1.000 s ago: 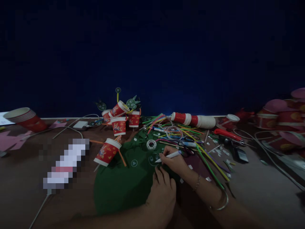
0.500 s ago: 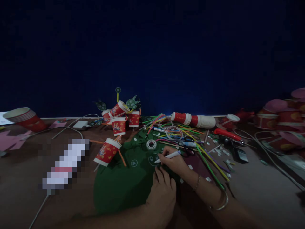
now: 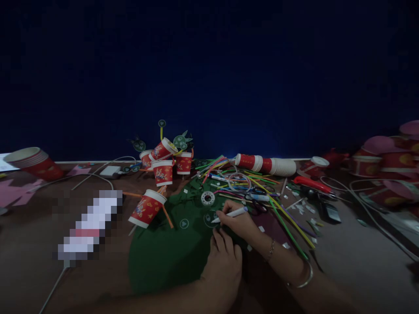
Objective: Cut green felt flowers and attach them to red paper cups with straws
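Observation:
My right hand [image 3: 234, 215] pinches a white marker [image 3: 233, 215], its tip down on a small round drawing with light lines [image 3: 209, 219] on dark green paper [image 3: 163, 257]. Just below it, my left hand [image 3: 224, 259] lies on the paper with its fingers stretched toward the drawing and slightly apart. A small round disc with a heart-like mark [image 3: 184, 223] lies to the left of the drawing. Beyond my hands sits a white roll with a ring of holes [image 3: 207, 199]. To the left, a red paper cup [image 3: 147, 208] leans over with orange strips attached.
Red cups joined together [image 3: 163, 172] stand at the back. Many coloured sticks [image 3: 229, 185], scissors [image 3: 260, 205] and a row of nested cups [image 3: 278, 166] lie behind my right hand. A red-handled tool [image 3: 312, 184] is further right. A cable [image 3: 52, 288] runs along the left.
Both hands stay nearly in place. The marker's tip has shifted very slightly to the left on the drawing.

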A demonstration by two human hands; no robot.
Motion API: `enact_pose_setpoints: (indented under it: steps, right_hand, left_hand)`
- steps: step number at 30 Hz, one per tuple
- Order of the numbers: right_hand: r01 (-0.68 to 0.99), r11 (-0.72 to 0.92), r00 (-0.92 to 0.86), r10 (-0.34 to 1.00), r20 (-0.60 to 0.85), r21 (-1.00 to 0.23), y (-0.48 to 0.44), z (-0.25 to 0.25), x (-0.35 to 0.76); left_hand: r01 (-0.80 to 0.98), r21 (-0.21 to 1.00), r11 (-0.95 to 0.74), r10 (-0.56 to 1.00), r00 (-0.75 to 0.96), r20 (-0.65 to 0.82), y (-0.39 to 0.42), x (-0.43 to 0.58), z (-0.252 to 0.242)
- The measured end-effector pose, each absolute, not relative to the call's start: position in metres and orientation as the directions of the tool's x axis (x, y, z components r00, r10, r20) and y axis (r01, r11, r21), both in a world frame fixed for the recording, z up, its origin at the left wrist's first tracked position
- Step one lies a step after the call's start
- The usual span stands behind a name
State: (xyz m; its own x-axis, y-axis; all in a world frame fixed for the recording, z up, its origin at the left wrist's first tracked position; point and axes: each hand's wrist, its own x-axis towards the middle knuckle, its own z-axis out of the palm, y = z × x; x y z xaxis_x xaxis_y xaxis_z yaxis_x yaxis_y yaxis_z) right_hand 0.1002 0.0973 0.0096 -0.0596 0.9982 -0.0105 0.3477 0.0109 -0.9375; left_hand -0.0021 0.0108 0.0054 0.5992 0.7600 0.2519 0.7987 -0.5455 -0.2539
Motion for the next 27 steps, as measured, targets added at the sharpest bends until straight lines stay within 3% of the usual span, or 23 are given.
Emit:
enact_pose_setpoints:
  steps: [27]
  right_hand:
    - [0.356,0.022,-0.061,0.998,0.0,-0.934,0.0967,0.0093,0.0998]
  left_hand:
    - [0.789,-0.251,-0.562,0.755,0.612,0.234,0.0112,-0.0027,0.0084]
